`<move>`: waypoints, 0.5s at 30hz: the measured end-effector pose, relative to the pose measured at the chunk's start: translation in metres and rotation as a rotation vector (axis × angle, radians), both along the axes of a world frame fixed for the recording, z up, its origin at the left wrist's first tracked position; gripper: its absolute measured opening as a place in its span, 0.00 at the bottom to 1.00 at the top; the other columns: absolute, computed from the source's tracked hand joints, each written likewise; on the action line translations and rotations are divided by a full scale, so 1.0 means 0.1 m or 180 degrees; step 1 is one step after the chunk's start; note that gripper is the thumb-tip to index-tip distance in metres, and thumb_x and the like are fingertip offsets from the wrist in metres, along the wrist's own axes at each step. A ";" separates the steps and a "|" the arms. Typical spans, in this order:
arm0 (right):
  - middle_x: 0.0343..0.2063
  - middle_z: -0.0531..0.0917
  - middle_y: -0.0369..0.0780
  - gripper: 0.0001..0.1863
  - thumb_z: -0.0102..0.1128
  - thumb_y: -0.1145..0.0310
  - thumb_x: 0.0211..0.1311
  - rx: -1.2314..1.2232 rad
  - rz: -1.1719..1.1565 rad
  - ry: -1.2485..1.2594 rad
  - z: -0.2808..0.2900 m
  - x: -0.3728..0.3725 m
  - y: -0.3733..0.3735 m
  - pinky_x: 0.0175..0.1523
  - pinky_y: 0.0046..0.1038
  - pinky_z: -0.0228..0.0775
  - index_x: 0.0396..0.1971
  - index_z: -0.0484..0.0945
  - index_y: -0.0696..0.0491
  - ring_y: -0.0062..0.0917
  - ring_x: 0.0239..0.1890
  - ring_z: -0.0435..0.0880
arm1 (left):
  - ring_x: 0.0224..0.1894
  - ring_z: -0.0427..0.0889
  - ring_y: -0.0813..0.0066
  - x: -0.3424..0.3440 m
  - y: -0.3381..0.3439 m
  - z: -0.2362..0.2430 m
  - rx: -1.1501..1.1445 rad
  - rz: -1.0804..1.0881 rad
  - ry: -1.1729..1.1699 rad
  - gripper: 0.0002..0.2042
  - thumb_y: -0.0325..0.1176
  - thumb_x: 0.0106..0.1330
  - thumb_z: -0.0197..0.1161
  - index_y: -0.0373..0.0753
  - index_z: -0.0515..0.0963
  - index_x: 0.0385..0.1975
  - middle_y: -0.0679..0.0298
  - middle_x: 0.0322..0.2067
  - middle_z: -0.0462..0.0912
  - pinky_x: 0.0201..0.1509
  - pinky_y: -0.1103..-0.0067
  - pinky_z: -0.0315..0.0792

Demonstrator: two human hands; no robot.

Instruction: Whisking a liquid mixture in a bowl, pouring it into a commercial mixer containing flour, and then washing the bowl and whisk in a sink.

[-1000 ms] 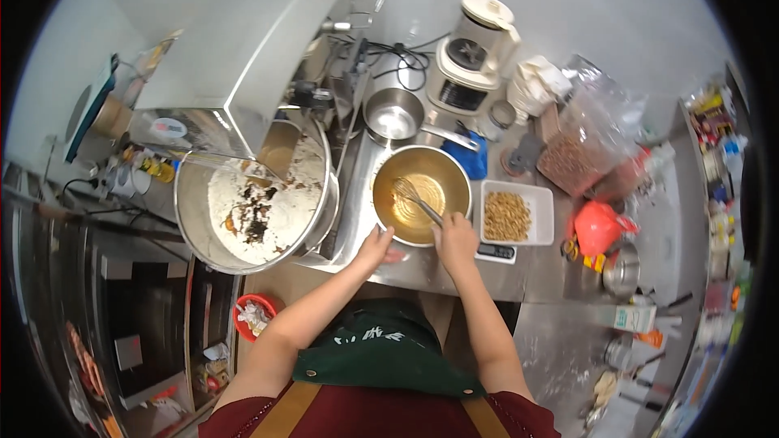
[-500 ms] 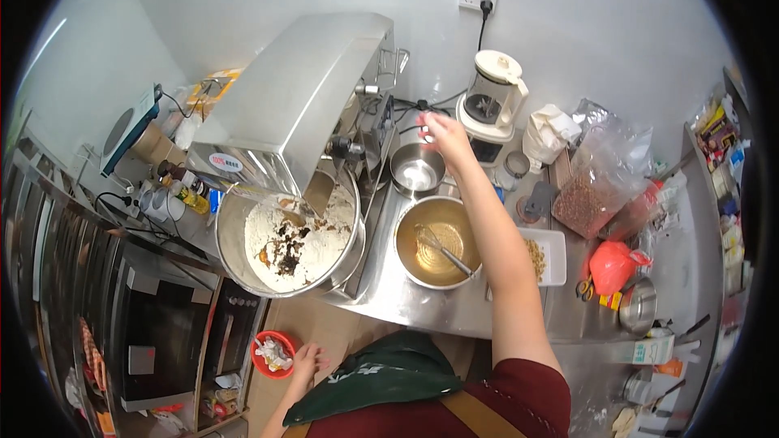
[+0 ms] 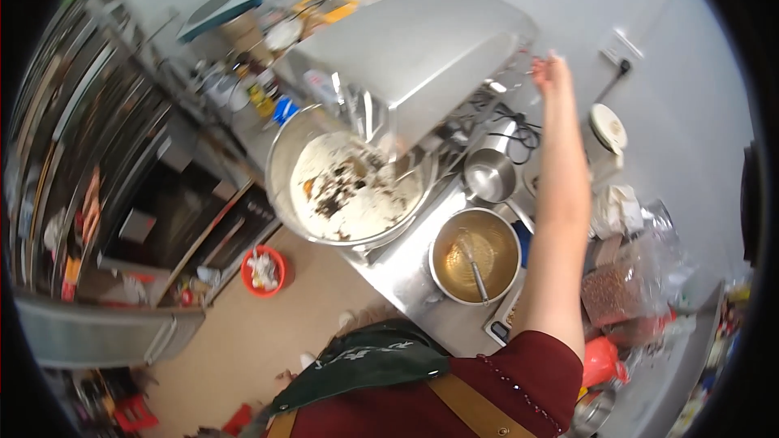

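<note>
My right hand point(image 3: 550, 73) is raised beside the rear of a steel stand mixer point(image 3: 422, 40), at its small wire fittings; the fingers look bent but are blurred, so a grip cannot be made out. My left hand point(image 3: 286, 375) barely shows low by my apron, its fingers too small to read. The mixer's big bowl point(image 3: 276, 170) holds white flour with dark and orange-brown bits. Below my right forearm, a steel bowl point(image 3: 440, 264) of amber liquid has a whisk point(image 3: 474, 268) resting in it, with an empty saucepan point(image 3: 488, 174) behind.
A white blender point(image 3: 608, 130), bagged ingredients point(image 3: 604, 292) and a red bag point(image 3: 600, 361) crowd the counter's right. A scale point(image 3: 499, 328) is partly hidden by my arm. Steel ovens point(image 3: 154, 203) stand left; a red bin point(image 3: 280, 268) sits on the floor below.
Both hands have left the amber bowl and whisk: my right reached up and back to the mixer's rear, my left dropped to my side. The view has turned leftward.
</note>
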State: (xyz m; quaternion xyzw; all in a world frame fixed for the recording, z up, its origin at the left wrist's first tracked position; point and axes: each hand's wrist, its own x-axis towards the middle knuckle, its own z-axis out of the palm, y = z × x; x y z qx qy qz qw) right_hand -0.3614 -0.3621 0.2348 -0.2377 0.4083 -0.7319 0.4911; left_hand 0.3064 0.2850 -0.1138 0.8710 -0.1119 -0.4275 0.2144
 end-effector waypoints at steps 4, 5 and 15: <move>0.24 0.77 0.43 0.12 0.49 0.64 0.58 -0.0420 0.0037 0.0512 0.60 -0.07 -0.04 0.24 0.21 0.67 0.33 0.65 0.59 0.22 0.21 0.74 | 0.23 0.76 0.71 -0.03 0.31 -0.02 0.0166 0.0068 -0.0291 0.15 0.36 0.59 0.49 0.27 0.73 0.26 0.55 0.21 0.78 0.29 0.76 0.69; 0.26 0.78 0.45 0.10 0.49 0.66 0.58 -0.0609 0.0004 0.0692 0.83 0.20 0.09 0.25 0.20 0.67 0.30 0.67 0.59 0.21 0.21 0.74 | 0.23 0.77 0.70 0.00 0.45 -0.07 0.0129 0.0117 -0.0163 0.15 0.36 0.59 0.49 0.26 0.73 0.27 0.54 0.21 0.78 0.29 0.76 0.69; 0.34 0.79 0.40 0.16 0.52 0.67 0.56 -0.1365 -0.0343 0.2644 1.94 1.28 1.51 0.27 0.12 0.63 0.41 0.70 0.62 0.10 0.22 0.69 | 0.24 0.76 0.69 -0.31 -0.65 0.52 -0.0594 0.0524 0.0806 0.15 0.35 0.62 0.48 0.30 0.65 0.42 0.55 0.32 0.73 0.24 0.78 0.73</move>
